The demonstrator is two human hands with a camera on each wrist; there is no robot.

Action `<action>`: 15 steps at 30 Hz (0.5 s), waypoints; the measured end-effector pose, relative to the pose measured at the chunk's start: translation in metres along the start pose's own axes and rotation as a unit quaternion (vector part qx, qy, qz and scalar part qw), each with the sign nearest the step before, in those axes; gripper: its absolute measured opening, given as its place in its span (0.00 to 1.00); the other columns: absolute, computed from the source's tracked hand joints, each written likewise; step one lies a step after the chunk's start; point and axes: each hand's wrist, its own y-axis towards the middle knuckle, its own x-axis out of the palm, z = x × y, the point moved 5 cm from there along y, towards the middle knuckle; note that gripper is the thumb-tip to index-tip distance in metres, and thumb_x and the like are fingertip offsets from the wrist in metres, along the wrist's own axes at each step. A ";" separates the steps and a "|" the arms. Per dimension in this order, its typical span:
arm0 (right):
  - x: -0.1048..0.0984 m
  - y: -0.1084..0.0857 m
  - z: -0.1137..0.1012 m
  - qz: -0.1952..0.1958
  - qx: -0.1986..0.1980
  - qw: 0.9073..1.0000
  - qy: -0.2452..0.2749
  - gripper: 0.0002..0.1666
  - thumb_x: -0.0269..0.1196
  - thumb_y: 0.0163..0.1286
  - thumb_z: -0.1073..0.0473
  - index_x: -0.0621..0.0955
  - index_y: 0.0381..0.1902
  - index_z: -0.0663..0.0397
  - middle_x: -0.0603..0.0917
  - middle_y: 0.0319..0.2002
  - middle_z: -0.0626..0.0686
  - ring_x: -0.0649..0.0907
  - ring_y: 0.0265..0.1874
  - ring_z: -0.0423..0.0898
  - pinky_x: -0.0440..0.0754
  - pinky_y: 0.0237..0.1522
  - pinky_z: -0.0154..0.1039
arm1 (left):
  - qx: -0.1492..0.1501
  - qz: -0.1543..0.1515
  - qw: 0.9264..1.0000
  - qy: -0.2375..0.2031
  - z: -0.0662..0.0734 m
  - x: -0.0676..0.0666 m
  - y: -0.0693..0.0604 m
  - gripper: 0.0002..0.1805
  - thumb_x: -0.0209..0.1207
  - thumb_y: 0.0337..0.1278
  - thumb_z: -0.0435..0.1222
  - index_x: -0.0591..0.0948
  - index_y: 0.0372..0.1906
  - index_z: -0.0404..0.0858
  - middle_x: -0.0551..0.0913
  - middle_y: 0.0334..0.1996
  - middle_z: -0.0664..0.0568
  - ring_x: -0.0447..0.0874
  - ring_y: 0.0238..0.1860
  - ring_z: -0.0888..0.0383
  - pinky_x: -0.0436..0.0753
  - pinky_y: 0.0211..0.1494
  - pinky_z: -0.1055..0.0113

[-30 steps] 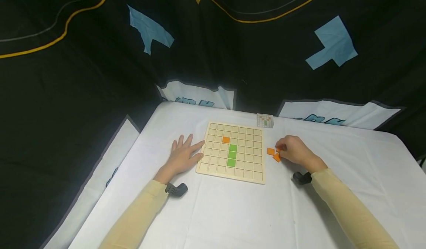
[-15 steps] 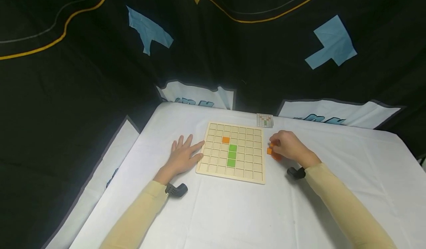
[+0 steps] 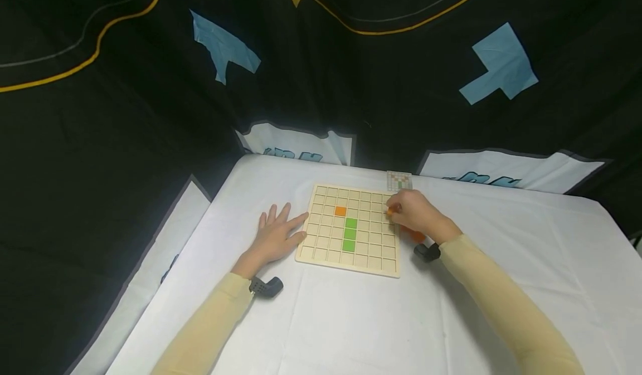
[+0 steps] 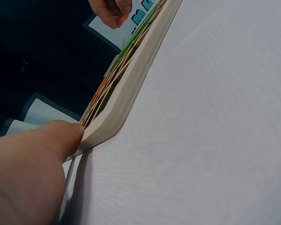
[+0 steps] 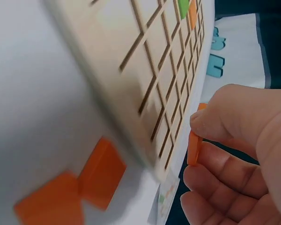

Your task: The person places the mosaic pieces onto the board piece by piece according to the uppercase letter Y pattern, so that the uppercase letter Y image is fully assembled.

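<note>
A wooden grid board [image 3: 326, 255] lies on the table, with green tiles [image 3: 350, 234] in a column and one orange tile [image 3: 340, 211] up and left of them. My right hand [image 3: 416, 213] pinches another orange tile [image 5: 193, 147] between thumb and fingers, above the board's right edge. Two loose orange tiles [image 5: 103, 173] lie on the cloth beside the board, partly hidden by that hand in the head view. Spread flat on the cloth, my left hand [image 3: 275, 238] touches the board's left edge with thumb and index finger; its thumb [image 4: 61, 138] shows in the left wrist view.
A small card [image 3: 399, 180] with a printed grid pattern lies behind the board's far right corner. White cloth [image 3: 351, 319] covers the table. Dark curtain [image 3: 321, 85] with taped blue pieces hangs behind. Each wrist carries a black camera mount [image 3: 266, 287].
My right hand has picked up an orange tile from the loose ones and moved left with it, to over the board's right edge. The left hand stays in place.
</note>
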 end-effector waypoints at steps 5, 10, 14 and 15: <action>0.001 0.010 -0.012 -0.003 -0.017 1.000 0.003 0.06 0.68 0.59 0.70 0.84 0.27 0.56 0.83 0.27 0.50 0.75 0.31 0.47 0.77 0.36 0.40 | -0.001 -0.004 1.000 -0.002 0.000 0.000 -0.001 0.31 0.50 0.73 0.54 0.68 0.77 0.53 0.49 0.82 0.35 0.34 0.82 0.28 0.36 0.80 0.30; 0.004 0.020 -0.023 -0.012 -0.023 1.000 0.002 0.06 0.67 0.59 0.71 0.84 0.27 0.55 0.82 0.28 0.51 0.75 0.32 0.47 0.76 0.37 0.40 | -0.001 -0.005 1.000 -0.004 0.000 0.000 0.000 0.31 0.50 0.73 0.54 0.68 0.77 0.52 0.49 0.82 0.34 0.34 0.82 0.28 0.36 0.80 0.30; 0.008 0.029 -0.032 -0.022 -0.025 0.999 0.005 0.06 0.66 0.59 0.71 0.85 0.28 0.56 0.82 0.28 0.50 0.74 0.32 0.46 0.76 0.40 0.41 | -0.002 -0.006 1.000 -0.001 0.001 -0.001 0.000 0.31 0.50 0.73 0.54 0.68 0.77 0.52 0.49 0.82 0.34 0.34 0.81 0.27 0.36 0.80 0.29; 0.010 0.032 -0.034 -0.024 -0.027 0.999 0.003 0.06 0.66 0.59 0.71 0.84 0.27 0.56 0.81 0.27 0.50 0.74 0.32 0.46 0.75 0.40 0.40 | -0.004 -0.007 1.000 -0.003 0.000 -0.001 0.000 0.31 0.50 0.73 0.54 0.68 0.77 0.53 0.49 0.82 0.35 0.33 0.82 0.28 0.36 0.80 0.30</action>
